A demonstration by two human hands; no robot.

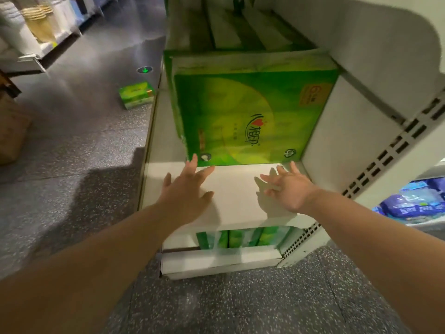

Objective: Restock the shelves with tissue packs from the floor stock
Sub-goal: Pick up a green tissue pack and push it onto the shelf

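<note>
Both hands spread wide and hold nothing: left hand, right hand, at the shelf front edge. The green tissue pack stands upright mid-shelf. Looks bulky, light, squashy; grip its two sides.

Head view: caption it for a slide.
Both open hands, left and right, reach toward a green tissue pack on the shelf.
</note>
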